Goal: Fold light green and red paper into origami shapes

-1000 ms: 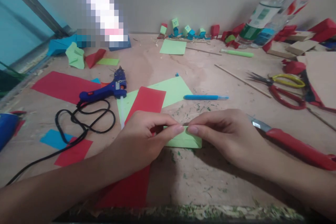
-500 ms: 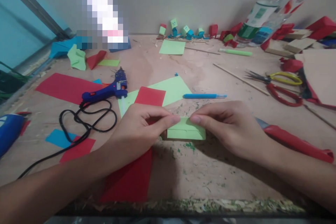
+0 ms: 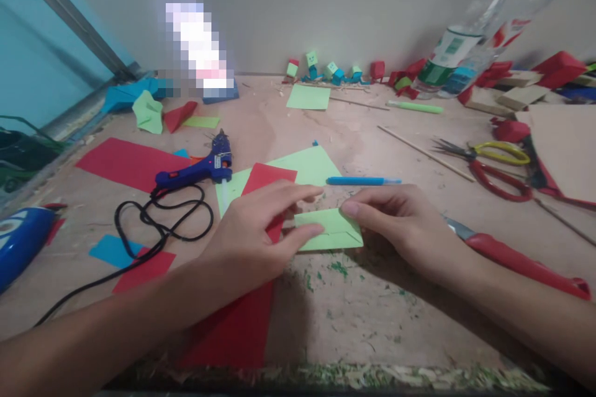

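Note:
A small folded piece of light green paper (image 3: 338, 223) is held up over the table in front of me, with a crease and a slanted flap along its lower part. My right hand (image 3: 405, 223) pinches its upper right corner between thumb and forefinger. At the left end, my left hand (image 3: 261, 223) is open: its thumb lies across the face of the paper while the fingers stand apart above the top edge. A strip of red paper (image 3: 237, 335) runs along the table beneath my left hand and forearm.
A blue glue gun (image 3: 198, 170) with a looped black cord lies at left. A blue pen (image 3: 363, 181), scissors (image 3: 498, 167) and a red-handled tool (image 3: 526, 260) lie right of centre. Bottles (image 3: 451, 56) and small paper figures (image 3: 333, 71) stand at the back.
My left fingers have let go of the paper's top edge and spread, with the thumb lower on its face. The paper has tilted slightly; the right hand keeps its pinch.

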Demonstrator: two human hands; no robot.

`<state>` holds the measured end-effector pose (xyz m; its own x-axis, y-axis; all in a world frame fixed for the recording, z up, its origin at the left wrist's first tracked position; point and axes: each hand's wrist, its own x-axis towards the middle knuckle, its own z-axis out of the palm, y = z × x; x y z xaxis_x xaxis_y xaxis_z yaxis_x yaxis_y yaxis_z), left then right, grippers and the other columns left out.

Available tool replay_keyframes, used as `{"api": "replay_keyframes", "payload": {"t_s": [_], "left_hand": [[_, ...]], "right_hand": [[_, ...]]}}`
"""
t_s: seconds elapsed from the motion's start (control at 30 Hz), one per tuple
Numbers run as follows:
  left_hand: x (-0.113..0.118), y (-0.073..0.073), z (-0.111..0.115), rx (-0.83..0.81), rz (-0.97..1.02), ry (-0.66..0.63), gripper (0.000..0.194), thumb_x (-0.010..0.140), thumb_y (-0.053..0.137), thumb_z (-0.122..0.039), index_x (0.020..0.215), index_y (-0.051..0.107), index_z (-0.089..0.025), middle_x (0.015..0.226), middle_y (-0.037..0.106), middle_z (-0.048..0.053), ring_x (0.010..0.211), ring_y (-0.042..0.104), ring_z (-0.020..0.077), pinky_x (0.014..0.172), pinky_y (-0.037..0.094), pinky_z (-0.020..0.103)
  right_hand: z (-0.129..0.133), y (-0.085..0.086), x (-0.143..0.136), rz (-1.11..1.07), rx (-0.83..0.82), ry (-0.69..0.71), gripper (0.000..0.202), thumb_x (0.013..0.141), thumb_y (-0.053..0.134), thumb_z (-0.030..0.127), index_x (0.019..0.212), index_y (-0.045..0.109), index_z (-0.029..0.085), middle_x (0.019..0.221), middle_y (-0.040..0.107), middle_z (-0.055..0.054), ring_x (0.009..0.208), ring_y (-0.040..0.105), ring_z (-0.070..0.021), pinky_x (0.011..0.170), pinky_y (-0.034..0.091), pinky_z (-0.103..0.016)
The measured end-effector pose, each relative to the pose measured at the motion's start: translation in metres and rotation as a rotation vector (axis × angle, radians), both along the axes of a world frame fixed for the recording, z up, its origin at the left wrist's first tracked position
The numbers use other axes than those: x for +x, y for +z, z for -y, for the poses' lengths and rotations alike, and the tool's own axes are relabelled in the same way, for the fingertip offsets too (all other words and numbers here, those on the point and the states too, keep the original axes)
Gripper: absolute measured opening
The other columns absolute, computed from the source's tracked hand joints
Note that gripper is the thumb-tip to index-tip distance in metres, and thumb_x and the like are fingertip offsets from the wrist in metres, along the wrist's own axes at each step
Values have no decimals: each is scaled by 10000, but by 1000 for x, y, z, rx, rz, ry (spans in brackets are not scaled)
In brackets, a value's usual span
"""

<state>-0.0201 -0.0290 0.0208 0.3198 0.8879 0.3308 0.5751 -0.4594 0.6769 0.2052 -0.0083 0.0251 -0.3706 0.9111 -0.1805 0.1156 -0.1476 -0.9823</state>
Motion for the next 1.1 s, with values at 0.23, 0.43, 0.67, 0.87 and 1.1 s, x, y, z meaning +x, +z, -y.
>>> {"api": "replay_keyframes", "payload": {"t_s": [0.23, 0.43, 0.67, 0.87, 1.1], "left_hand": [[-3, -5, 3, 240, -187, -87, 281, 940, 728, -228, 1205, 753, -139, 1097, 816, 91, 970, 757, 233, 880, 584, 338], [8, 5, 6, -347, 255, 77, 419, 881, 671, -192, 1299, 707, -187, 970, 808, 21, 849, 767, 150, 745, 613, 215], [17, 10, 7, -574, 523, 97, 531, 799, 721, -130, 1314, 623, -217, 878, 675, -27, 624, 596, 50, 538, 481, 116], [16, 9, 9, -672, 596, 68, 538, 840, 708, -188, 1354, 557, -234, 914, 704, 3, 656, 692, 104, 581, 549, 186], [11, -2, 0, -757, 690, -19, 257, 839, 742, -184, 1060, 612, -186, 1004, 758, 40, 777, 753, 150, 697, 621, 237]], "right_hand": [[3, 4, -2, -85, -72, 97, 270, 901, 772, 440, 826, 780, 180, 714, 680, -6, 612, 598, -127, 548, 463, -242], [8, 4, -7, -23, -29, 102, 174, 853, 817, 318, 938, 745, 184, 905, 759, -47, 801, 689, -180, 726, 543, -302], [17, 8, -11, -5, -18, 105, 336, 799, 870, 361, 1026, 678, 204, 978, 740, -49, 842, 692, -196, 723, 549, -315], [12, 3, -8, -35, -33, 87, 241, 890, 781, 384, 1007, 709, 186, 933, 745, -51, 785, 685, -171, 690, 548, -289], [0, 3, -3, -82, -199, -61, 193, 819, 814, 324, 825, 686, 178, 554, 638, 28, 457, 532, -84, 422, 355, -193]]}}
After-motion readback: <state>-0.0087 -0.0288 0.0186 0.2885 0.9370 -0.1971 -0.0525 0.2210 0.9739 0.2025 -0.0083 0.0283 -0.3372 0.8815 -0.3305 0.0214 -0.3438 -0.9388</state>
